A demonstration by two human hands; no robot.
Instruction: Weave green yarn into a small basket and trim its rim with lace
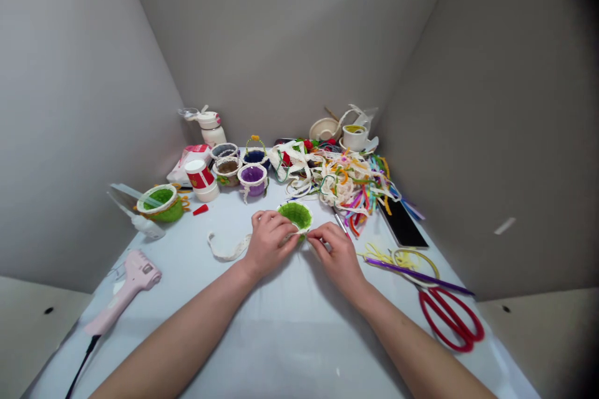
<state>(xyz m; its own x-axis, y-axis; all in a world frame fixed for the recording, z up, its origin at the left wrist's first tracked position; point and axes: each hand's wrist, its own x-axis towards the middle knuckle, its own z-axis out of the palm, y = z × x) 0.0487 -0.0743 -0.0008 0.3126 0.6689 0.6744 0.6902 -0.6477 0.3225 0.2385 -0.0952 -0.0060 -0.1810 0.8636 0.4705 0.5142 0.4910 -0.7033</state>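
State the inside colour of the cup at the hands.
The cup is green inside; head view.

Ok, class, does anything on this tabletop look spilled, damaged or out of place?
Yes: the lace trim at the back right lies tangled with coloured craft strips, untidy beside the grouped small baskets. A small red cap-like piece also lies loose on the tabletop.

Navy basket (254, 158) w/ handle just behind purple basket (253, 176); brown basket (228, 168) just L of it, red-banded wht cup (201, 178) farther L, wht water bottle (213, 136) back L, blk smartphone (405, 225) well R.
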